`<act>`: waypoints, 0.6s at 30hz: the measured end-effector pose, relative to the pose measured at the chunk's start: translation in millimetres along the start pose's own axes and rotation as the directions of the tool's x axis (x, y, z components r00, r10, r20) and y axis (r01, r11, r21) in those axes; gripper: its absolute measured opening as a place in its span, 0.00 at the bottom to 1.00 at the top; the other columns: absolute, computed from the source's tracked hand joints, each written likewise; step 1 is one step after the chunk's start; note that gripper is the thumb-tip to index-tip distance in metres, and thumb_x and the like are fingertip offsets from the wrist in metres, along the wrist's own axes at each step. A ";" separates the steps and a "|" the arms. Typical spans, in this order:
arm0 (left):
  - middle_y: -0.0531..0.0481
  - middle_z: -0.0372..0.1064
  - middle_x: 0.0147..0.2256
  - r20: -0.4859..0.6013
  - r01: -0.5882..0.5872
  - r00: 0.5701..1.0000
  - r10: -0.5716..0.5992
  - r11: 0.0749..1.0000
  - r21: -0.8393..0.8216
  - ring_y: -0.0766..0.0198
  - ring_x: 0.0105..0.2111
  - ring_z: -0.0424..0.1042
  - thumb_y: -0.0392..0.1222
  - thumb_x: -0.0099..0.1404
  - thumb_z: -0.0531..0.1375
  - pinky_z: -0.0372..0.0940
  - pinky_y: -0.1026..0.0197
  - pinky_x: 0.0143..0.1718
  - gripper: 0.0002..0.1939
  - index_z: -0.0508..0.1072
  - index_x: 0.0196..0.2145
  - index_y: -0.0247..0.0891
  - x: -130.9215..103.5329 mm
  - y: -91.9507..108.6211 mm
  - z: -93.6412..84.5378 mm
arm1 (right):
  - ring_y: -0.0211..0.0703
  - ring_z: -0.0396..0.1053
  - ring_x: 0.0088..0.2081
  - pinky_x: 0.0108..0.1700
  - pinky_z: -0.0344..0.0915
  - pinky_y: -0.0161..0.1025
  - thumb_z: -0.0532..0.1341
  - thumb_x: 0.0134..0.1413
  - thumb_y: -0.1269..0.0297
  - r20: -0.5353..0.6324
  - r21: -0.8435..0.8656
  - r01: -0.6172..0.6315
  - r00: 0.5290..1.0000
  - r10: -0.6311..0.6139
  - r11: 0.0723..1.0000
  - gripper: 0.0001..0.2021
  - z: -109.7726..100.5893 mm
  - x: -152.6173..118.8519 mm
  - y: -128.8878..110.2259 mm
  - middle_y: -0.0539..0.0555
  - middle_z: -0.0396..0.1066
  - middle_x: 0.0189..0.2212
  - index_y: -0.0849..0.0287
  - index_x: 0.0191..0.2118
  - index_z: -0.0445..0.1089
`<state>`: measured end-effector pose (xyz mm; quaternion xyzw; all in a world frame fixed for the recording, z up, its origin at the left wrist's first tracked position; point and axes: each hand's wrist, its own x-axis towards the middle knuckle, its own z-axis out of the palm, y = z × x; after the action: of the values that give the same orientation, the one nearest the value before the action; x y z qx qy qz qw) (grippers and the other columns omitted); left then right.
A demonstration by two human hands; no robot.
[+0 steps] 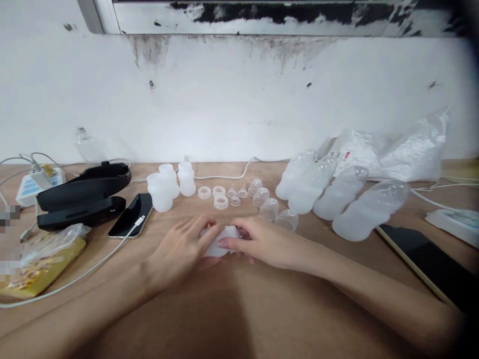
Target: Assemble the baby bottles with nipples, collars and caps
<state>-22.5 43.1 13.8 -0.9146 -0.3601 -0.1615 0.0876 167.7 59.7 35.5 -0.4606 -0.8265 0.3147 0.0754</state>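
Near the middle of the wooden table (pixel 209 309), a frosted white bottle (pixel 217 248) lies on its side between my hands. My left hand (pixel 190 242) is wrapped round its body. The fingers of my right hand (pixel 258 242) close on its neck end, where a clear part shows partly behind them. Just beyond my hands are white rings (pixel 220 201), small clear nipples (pixel 235 200) and clear domed caps (pixel 269 208). Frosted bottles without caps (pixel 161 193) stand at the back left. To the right, several capped bottles (pixel 361 214) lean or lie in a row.
On the left are a black device (pixel 84 189), a phone (pixel 132 214) with a white cable, a yellow snack bag (pixel 48 264) and a power strip (pixel 41 184). At the right are plastic bags (pixel 396 147), a dark tablet (pixel 430 259) and a white socket block (pixel 454 223).
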 end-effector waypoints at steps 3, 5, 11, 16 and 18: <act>0.45 0.68 0.39 0.087 0.068 0.994 -0.060 0.993 -0.099 0.56 0.35 0.71 0.46 0.59 0.57 0.67 0.55 0.34 0.17 0.64 0.45 0.36 0.3 -6.9 -4.2 | 0.33 0.63 0.19 0.18 0.53 0.30 0.52 0.50 0.45 0.010 0.127 -0.003 1.000 0.002 0.992 0.20 2.7 7.4 3.9 0.49 0.67 0.20 0.59 0.33 0.65; 0.46 0.68 0.40 0.096 0.129 0.989 -0.114 0.977 -0.169 0.57 0.34 0.71 0.47 0.57 0.58 0.66 0.56 0.33 0.19 0.64 0.45 0.38 0.0 -13.3 -6.1 | 0.31 0.61 0.17 0.17 0.53 0.30 0.54 0.49 0.45 0.006 0.177 0.005 1.000 -0.006 0.984 0.20 4.2 8.3 5.2 0.48 0.67 0.22 0.59 0.35 0.64; 0.50 0.71 0.37 0.112 0.208 0.978 -0.178 0.894 -0.397 0.59 0.33 0.71 0.54 0.49 0.63 0.64 0.60 0.31 0.24 0.67 0.43 0.42 5.6 -23.7 -12.8 | 0.35 0.63 0.25 0.24 0.55 0.32 0.59 0.44 0.48 -0.188 0.058 0.171 0.969 -0.158 0.984 0.18 8.2 7.0 2.0 0.48 0.67 0.25 0.59 0.33 0.64; 0.53 0.73 0.35 0.217 0.281 0.956 -0.197 0.827 -0.487 0.60 0.32 0.71 0.53 0.46 0.64 0.63 0.61 0.31 0.26 0.69 0.43 0.42 7.6 -24.3 -13.0 | 0.34 0.61 0.23 0.22 0.55 0.31 0.57 0.46 0.46 -0.160 -0.047 0.244 0.955 -0.248 0.969 0.19 8.6 9.3 8.9 0.48 0.65 0.23 0.60 0.33 0.63; 0.54 0.73 0.35 0.279 0.295 0.947 -0.159 0.776 -0.558 0.60 0.33 0.71 0.52 0.48 0.64 0.63 0.62 0.31 0.25 0.69 0.44 0.44 7.0 -25.8 -9.5 | 0.37 0.64 0.28 0.26 0.58 0.33 0.57 0.50 0.51 -0.116 -0.192 0.361 0.915 -0.386 0.913 0.17 6.0 10.5 13.6 0.51 0.67 0.29 0.60 0.38 0.63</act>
<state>-37.6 63.6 26.2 -0.8573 -0.4071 -0.1749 -0.2621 169.0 70.7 21.0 -0.3210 -0.9146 0.1882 0.1582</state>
